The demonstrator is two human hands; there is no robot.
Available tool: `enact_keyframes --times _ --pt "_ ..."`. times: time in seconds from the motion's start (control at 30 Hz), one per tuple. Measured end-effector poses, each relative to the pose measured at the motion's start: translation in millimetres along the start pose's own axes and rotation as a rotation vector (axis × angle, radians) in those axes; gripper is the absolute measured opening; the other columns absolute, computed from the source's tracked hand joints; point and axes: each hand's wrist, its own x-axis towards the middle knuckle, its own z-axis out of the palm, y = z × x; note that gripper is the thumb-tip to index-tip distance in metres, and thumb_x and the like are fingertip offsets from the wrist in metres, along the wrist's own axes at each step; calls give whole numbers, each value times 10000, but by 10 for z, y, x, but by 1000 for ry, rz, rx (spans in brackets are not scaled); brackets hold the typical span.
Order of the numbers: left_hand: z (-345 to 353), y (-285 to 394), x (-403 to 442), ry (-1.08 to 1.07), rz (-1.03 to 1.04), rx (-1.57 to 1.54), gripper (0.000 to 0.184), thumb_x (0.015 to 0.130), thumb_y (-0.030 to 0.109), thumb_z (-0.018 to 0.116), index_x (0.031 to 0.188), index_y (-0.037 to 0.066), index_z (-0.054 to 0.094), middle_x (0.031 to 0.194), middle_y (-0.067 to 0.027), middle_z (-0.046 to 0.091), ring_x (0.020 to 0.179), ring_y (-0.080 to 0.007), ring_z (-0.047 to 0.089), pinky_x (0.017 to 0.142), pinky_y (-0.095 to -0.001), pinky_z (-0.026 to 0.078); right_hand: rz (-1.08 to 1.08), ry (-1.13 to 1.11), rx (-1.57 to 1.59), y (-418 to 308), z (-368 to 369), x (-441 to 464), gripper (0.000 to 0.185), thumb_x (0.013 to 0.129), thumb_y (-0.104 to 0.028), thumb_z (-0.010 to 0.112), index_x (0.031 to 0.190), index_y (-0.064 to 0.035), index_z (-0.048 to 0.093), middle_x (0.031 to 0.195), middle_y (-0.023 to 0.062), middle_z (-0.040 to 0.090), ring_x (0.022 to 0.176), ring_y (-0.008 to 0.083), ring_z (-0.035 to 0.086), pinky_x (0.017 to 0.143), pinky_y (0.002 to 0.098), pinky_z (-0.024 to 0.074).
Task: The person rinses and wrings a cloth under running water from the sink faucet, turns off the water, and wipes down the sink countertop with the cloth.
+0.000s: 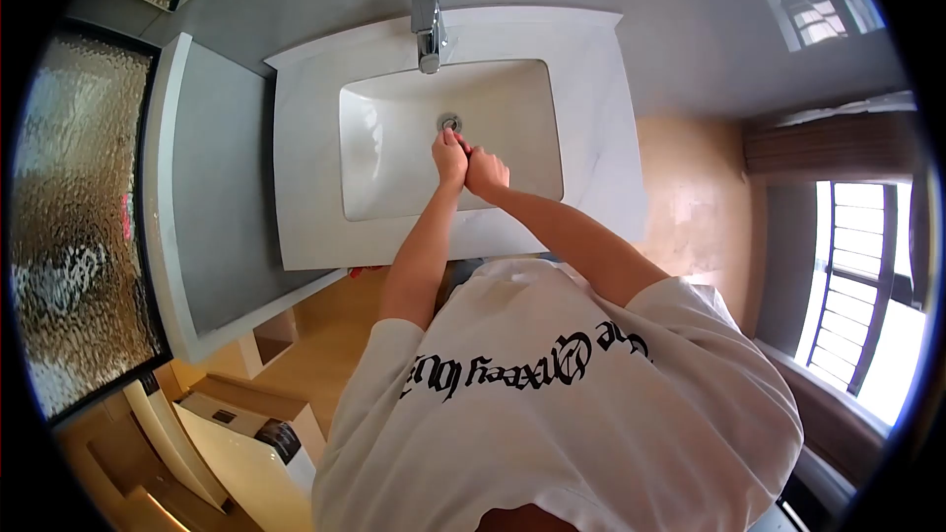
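Observation:
Both hands are over the white sink basin (394, 172), close together near the drain (449, 122). My left hand (450, 157) has its fingers closed, pointing toward the drain. Just to its right, my right hand (487, 173) is also closed, with its fingers curled against the left. Between the two hands shows a small dark red thing, too small to name; which hand grips it cannot be made out. Above them, the chrome faucet (428, 34) stands at the back edge of the basin. No water stream can be seen.
A white marble-look countertop (601, 158) surrounds the basin. To the left stand a low partition (222, 177) and a textured glass panel (84, 217). At the lower left is a box-like appliance (241, 453). A barred window (852, 276) is at the right.

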Motion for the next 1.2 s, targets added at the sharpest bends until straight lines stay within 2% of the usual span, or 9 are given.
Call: enact_keyframes --times 0.17,0.23,0.43,0.5,0.7,0.77,0.9,0.97,1.2 --pt "384 -142 -206 135 71 -62 335 1007 217 377 748 22 460 613 -63 490 498 -170 480 499 -337 421 -136 -55 -73 405 -286 54 267 855 -208 589 1072 -58 546 962 150 687 926 332 655 774 451 509" --pt "636 -141 -358 188 70 -121 321 1004 208 384 753 24 461 614 -61 488 498 -167 482 490 -335 418 -207 -63 -102 604 -494 12 225 925 -241 488 1023 -44 539 946 159 693 917 327 669 766 443 517" --pt "995 -200 -531 352 96 -61 305 997 203 392 756 30 464 628 -55 495 500 -160 486 488 -318 416 -368 -121 -117 963 -740 96 279 844 -193 602 1043 -27 497 928 182 686 903 354 662 755 452 513" --pt "904 -214 -630 390 121 -83 302 991 212 403 762 28 474 625 -53 501 504 -163 490 493 -321 422 -425 -168 -128 965 -764 -21 175 910 -171 493 1007 -27 516 935 185 685 895 363 665 748 465 521" --pt "794 -159 -710 302 45 -199 268 972 263 467 862 24 521 648 -78 552 557 -188 551 537 -314 457 -451 -273 36 1012 -982 -51 494 751 -337 720 1076 -31 508 972 185 675 927 364 656 788 455 524" --pt "872 133 -891 336 -117 -399 326 956 338 506 1039 24 538 781 -90 629 722 -194 614 657 -348 477 -464 -323 73 1050 -1119 -60 671 672 -361 792 1179 -46 486 1026 187 664 992 370 633 845 440 501" --pt "843 212 -1117 370 -200 -444 479 939 438 527 1218 49 497 989 -79 645 968 -182 594 837 -398 420 -579 -201 264 1316 -1281 -52 718 673 -372 804 1229 -47 485 1084 196 645 1023 346 627 846 408 501" --pt "904 299 -1275 198 -300 -498 576 915 512 536 1286 73 484 1131 -54 611 1112 -162 527 927 -430 337 -597 -298 455 1478 -1380 61 774 694 -383 802 1295 -27 468 1099 194 629 997 305 626 850 382 497" --pt "1133 468 -1512 -189 -157 -243 480 939 392 559 1245 24 523 1104 -58 621 992 -144 584 853 -334 443 -513 -583 971 1833 -2174 -5 532 880 -140 653 1336 24 434 1150 135 584 920 165 605 772 280 516"
